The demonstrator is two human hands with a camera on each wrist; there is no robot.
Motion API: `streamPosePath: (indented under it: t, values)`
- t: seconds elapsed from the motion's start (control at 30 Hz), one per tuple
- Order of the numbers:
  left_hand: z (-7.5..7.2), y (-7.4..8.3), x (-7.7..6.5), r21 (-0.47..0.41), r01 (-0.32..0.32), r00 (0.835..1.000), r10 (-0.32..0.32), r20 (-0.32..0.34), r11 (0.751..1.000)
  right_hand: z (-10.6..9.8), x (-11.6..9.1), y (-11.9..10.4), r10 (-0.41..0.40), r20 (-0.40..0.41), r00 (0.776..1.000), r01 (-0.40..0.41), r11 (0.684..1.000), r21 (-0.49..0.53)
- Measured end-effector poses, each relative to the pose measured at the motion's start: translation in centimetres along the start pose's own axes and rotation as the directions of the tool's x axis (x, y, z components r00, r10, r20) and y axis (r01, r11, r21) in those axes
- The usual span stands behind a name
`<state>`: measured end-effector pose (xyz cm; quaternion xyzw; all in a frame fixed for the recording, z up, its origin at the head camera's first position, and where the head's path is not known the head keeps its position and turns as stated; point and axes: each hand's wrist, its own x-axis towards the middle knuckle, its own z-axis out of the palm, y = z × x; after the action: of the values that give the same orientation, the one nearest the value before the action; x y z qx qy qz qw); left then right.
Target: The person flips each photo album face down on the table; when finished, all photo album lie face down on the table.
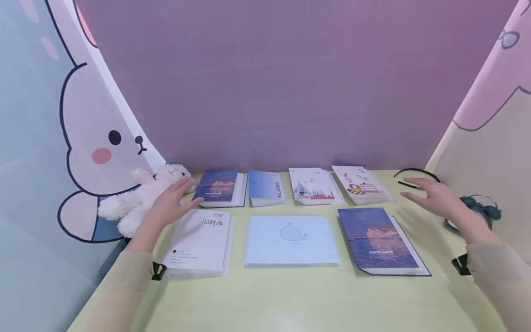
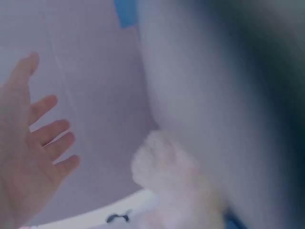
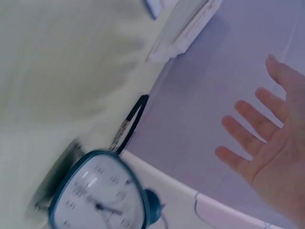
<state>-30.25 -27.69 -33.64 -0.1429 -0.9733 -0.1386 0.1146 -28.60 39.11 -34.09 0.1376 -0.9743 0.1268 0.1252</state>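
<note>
My left hand (image 1: 171,203) hovers at the left with fingers spread, holding nothing, in front of a white plush toy (image 1: 141,196). Below it lies a white album (image 1: 201,242) with Chinese lettering. In the left wrist view the hand (image 2: 35,143) shows its relaxed fingers. On the other side my right hand (image 1: 435,198) is held in the air, empty, near a black headband (image 1: 416,177) and a dark green alarm clock (image 1: 477,212). The right wrist view shows that hand (image 3: 267,138) with its fingers extended, and the clock (image 3: 100,195) apart from it.
Between the hands lie a pale blue whale album (image 1: 292,242) and a dark photo album (image 1: 381,240). Behind them are another photo album (image 1: 217,186), a blue Polaroid album (image 1: 267,186) and two white illustrated albums (image 1: 313,184). A purple backdrop (image 1: 282,83) closes off the back.
</note>
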Motion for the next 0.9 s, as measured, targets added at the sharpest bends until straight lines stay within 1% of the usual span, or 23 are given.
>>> streamPosePath:
  t: [0.1,0.2,0.27,0.37,0.5,0.63,0.73,0.83,0.9]
  values:
    - [0.1,1.5,1.3,-0.032,-0.011,0.999,0.012,0.039,0.999,0.4,0.9,-0.6,-0.043,-0.058,0.997,0.043,0.999,0.003]
    - [0.3,2.7,2.5,-0.054,-0.035,0.998,0.039,0.059,0.998,0.7,1.8,-1.4,-0.074,-0.087,0.993,0.073,0.997,-0.01]
    - [0.4,3.5,3.1,-0.081,-0.045,0.997,0.051,0.065,0.996,0.8,2.4,-1.9,-0.072,-0.076,0.995,0.071,0.997,-0.012]
    - [0.4,4.7,3.9,-0.09,-0.065,0.995,0.071,0.066,0.994,0.9,3.2,-2.6,-0.049,-0.034,0.998,0.05,0.999,0.01]
    - [0.9,6.1,5.3,-0.152,-0.083,0.993,0.095,0.073,0.985,1.1,4.1,-3.4,-0.053,-0.012,0.999,0.053,0.997,0.046]
    - [2.0,7.6,6.8,-0.25,-0.06,0.99,0.09,0.111,0.966,1.5,4.8,-3.9,-0.064,-0.008,0.998,0.064,0.997,0.052]
    - [3.0,9.1,7.8,-0.273,-0.056,0.987,0.094,0.129,0.96,1.9,5.3,-4.0,-0.053,0.001,0.999,0.053,0.996,0.066]
    - [4.2,10.8,8.9,-0.287,-0.084,0.985,0.124,0.122,0.954,2.4,5.6,-3.9,-0.044,0.005,0.999,0.043,0.995,0.089]
    - [5.0,11.9,9.5,-0.313,-0.1,0.983,0.142,0.116,0.945,2.8,5.9,-3.8,-0.044,0.004,0.999,0.044,0.993,0.108]
